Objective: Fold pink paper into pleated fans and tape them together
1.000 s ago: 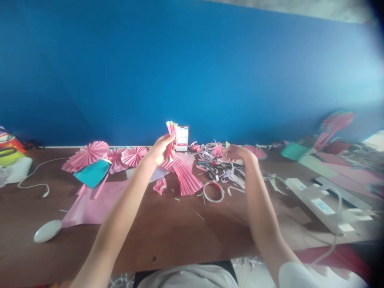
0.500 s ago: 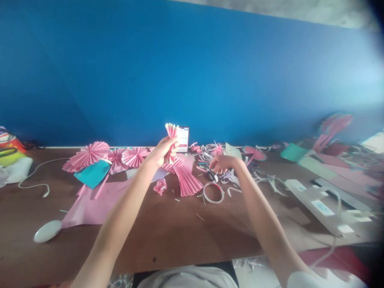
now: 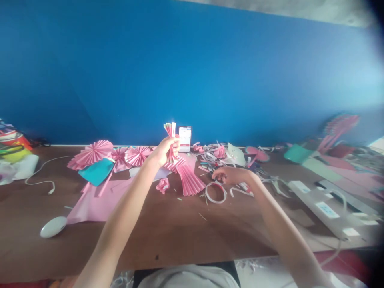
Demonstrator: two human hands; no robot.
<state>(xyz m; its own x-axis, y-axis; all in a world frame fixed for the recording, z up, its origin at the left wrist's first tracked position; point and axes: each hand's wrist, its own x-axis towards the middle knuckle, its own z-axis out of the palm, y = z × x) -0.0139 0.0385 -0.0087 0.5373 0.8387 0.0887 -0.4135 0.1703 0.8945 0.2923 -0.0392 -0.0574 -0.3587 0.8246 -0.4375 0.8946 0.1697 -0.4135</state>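
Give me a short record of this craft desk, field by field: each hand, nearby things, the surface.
left: left hand raised, gripping a pleated pink paper bundle
right: right hand low over paper scraps, beside a tape ring; grip unclear
nearby: phone propped at the blue wall, pink paper rosettes, white mouse
surface: brown table

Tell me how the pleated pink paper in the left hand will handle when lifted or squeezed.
Probably very light: the left hand pinches the pleated paper upright at its middle alone. Likely springy rather than stiff, since both ends fan out beyond the grip. Thin folds would probably crush easily, like the crumpled scrap on the table.
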